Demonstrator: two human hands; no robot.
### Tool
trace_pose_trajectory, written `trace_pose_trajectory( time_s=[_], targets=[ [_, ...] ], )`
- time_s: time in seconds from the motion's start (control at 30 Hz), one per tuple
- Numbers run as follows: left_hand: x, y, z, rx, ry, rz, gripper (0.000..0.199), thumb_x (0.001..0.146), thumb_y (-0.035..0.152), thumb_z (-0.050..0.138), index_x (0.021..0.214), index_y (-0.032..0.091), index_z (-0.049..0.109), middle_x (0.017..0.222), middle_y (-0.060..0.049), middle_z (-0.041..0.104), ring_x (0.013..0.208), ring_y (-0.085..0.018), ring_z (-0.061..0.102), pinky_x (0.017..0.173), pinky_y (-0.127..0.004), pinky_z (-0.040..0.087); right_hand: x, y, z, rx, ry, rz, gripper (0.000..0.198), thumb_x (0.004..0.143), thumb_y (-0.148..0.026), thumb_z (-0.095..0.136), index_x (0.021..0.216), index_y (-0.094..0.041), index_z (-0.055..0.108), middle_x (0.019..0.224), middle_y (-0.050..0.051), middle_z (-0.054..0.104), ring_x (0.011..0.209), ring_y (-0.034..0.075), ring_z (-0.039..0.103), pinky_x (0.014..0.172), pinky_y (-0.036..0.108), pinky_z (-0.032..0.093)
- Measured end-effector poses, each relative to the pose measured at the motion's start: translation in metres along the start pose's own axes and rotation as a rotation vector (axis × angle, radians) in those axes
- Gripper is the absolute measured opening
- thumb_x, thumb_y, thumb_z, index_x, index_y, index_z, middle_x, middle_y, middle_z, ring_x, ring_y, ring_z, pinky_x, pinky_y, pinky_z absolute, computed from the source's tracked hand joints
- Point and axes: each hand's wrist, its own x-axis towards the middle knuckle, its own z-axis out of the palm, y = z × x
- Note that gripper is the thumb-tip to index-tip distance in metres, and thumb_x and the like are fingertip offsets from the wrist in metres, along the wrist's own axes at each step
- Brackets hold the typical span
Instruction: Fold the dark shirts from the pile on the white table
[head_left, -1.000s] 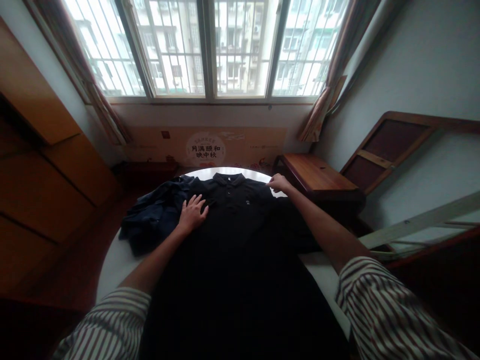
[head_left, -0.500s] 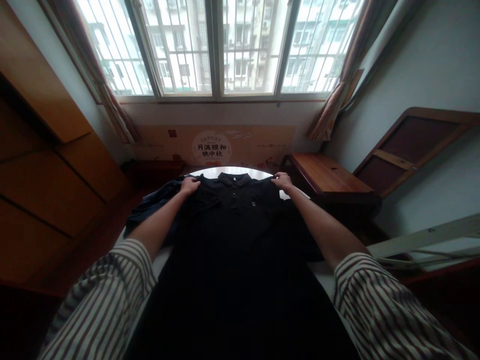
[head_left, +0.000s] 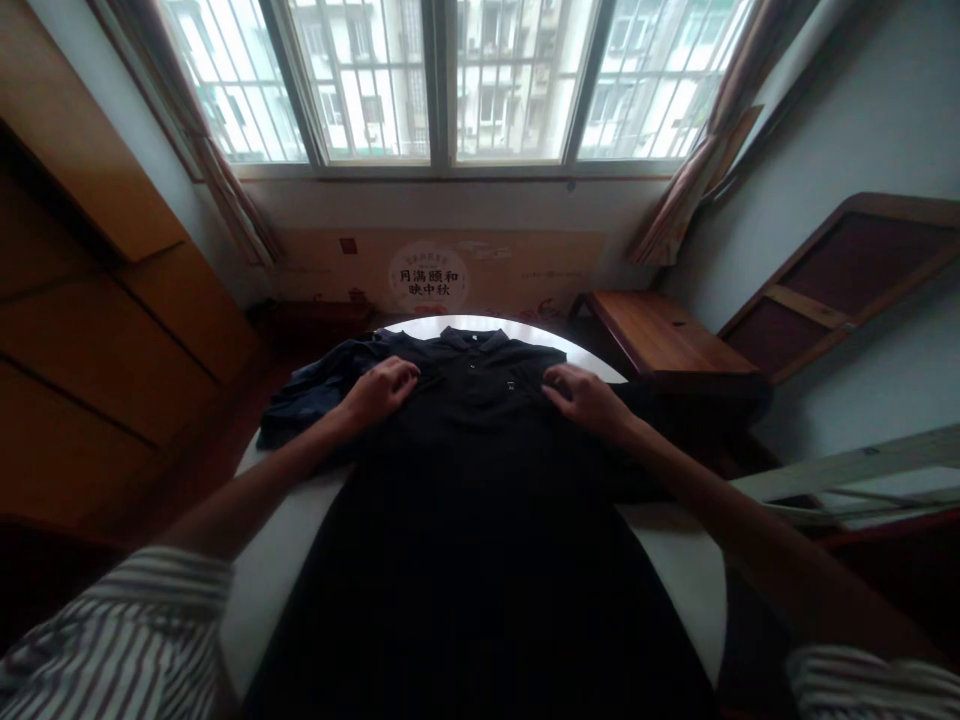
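Note:
A black polo shirt (head_left: 472,460) lies spread front up on a white round table (head_left: 281,560), its collar at the far side and a small light mark on the chest. My left hand (head_left: 384,388) is over the shirt's left chest area, fingers loosely bent and apart from the thumb. On the other side my right hand (head_left: 583,395) hovers at or just above the cloth near the sleeve, thumb and forefinger parted. No cloth shows gripped in either hand; contact with the shirt is hard to judge. Dark blue clothing (head_left: 319,385) is bunched beside the left arm.
A wooden bench or low table (head_left: 671,335) stands beyond the table on the right. A wooden-framed panel (head_left: 832,290) leans on the right wall. Tall wooden cabinets (head_left: 90,360) line the left. A barred window (head_left: 442,90) and a printed banner (head_left: 517,265) are ahead.
Both hands have let go of the shirt's shoulders and drawn back toward me. The shirt stays spread on the table. The view has tilted slightly down.

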Motion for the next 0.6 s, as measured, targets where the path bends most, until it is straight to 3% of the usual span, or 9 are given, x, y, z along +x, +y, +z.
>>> trace_pose_trajectory(
  time_s=[0.07, 0.17, 0.27, 0.33, 0.47, 0.6],
  targets=[
    [-0.068, 0.035, -0.013, -0.088, -0.169, 0.160, 0.026, 0.098, 0.034, 0.048, 0.108, 0.020, 0.067, 0.100, -0.006, 0.066, 0.088, -0.016, 0.065, 0.083, -0.028, 0.052, -0.066, -0.031, -0.006, 0.024, -0.139, -0.187, 0.022, 0.094, -0.032, 0.054, 0.109, -0.019, 0.067, 0.107, 0.010, 0.068, 0.095, 0.022, 0.066, 0.087, 0.036, 0.053],
    [-0.165, 0.079, -0.032, -0.146, -0.425, 0.305, 0.022, 0.097, 0.037, 0.055, 0.110, 0.024, 0.067, 0.100, -0.006, 0.067, 0.089, -0.016, 0.065, 0.082, -0.028, 0.053, -0.162, -0.072, -0.010, 0.020, -0.287, -0.355, 0.024, 0.094, -0.032, 0.057, 0.113, -0.023, 0.069, 0.110, 0.010, 0.071, 0.099, 0.024, 0.068, 0.085, 0.038, 0.057],
    [-0.234, 0.101, -0.045, -0.118, -0.507, 0.342, 0.052, 0.080, 0.053, 0.073, 0.125, 0.028, 0.062, 0.111, -0.007, 0.067, 0.097, -0.022, 0.064, 0.088, -0.034, 0.055, -0.232, -0.091, -0.007, -0.034, -0.315, -0.439, 0.043, 0.088, -0.046, 0.065, 0.127, -0.027, 0.065, 0.126, 0.010, 0.067, 0.114, 0.030, 0.064, 0.086, 0.041, 0.061],
    [-0.265, 0.102, -0.047, -0.024, -0.458, 0.339, 0.058, 0.078, 0.050, 0.076, 0.129, 0.028, 0.060, 0.115, -0.008, 0.067, 0.102, -0.025, 0.064, 0.089, -0.038, 0.056, -0.263, -0.092, -0.002, -0.069, -0.288, -0.470, 0.060, 0.085, -0.049, 0.067, 0.140, -0.029, 0.055, 0.135, 0.009, 0.062, 0.117, 0.032, 0.063, 0.084, 0.043, 0.062],
    [-0.301, 0.091, -0.045, 0.156, -0.323, 0.336, 0.031, 0.090, 0.026, 0.066, 0.120, 0.026, 0.066, 0.109, -0.008, 0.070, 0.097, -0.023, 0.066, 0.086, -0.038, 0.057, -0.296, -0.081, 0.004, -0.118, -0.176, -0.454, 0.074, 0.087, -0.034, 0.066, 0.154, -0.030, 0.034, 0.140, 0.007, 0.057, 0.118, 0.033, 0.063, 0.082, 0.044, 0.064],
    [-0.318, 0.087, -0.044, 0.174, -0.312, 0.319, 0.047, 0.085, 0.039, 0.069, 0.129, 0.025, 0.062, 0.118, -0.010, 0.068, 0.104, -0.027, 0.064, 0.085, -0.040, 0.059, -0.312, -0.076, -0.001, -0.164, -0.139, -0.479, 0.078, 0.085, -0.019, 0.058, 0.156, -0.026, 0.027, 0.142, 0.007, 0.055, 0.117, 0.032, 0.064, 0.079, 0.042, 0.064]
  ],
)
